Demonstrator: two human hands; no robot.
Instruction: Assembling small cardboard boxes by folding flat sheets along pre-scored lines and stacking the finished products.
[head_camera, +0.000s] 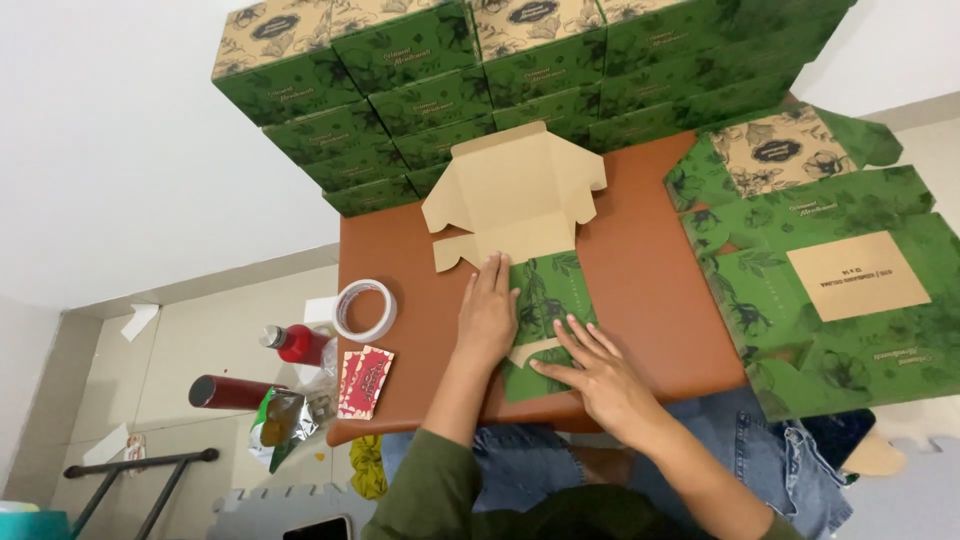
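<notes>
A person seated at a brown worktop (640, 270) presses a flat, unfolded cardboard box blank (530, 250) down with both bare hands; the blank lies printed-green side up under the palms, its plain brown flaps stretching away beyond the fingertips toward a wall of finished green boxes (500, 80). The left hand (487, 312) lies flat, fingers together and pointing away from the body, clamped on nothing, just pinning the panel's left edge; the right hand (600, 375) comes in at a slant from the lower right, fingers spread apart, tips resting on the green panel beside a small brown tab. Both wrists sit low, forearms angled in from the lap; the left sleeve is dark green, the right forearm bare. To crease cleanly here, it seems best to keep the left palm firm as an anchor and run the right fingertips along the score line, not across it, so the fold stays straight and the print does not crack. Well left of the left fingers lie a roll of tape (364, 309) and red printed cards (365, 382); to the right of the right fingers, a stack of flat green blanks (830, 280) overhangs the worktop's edge.
</notes>
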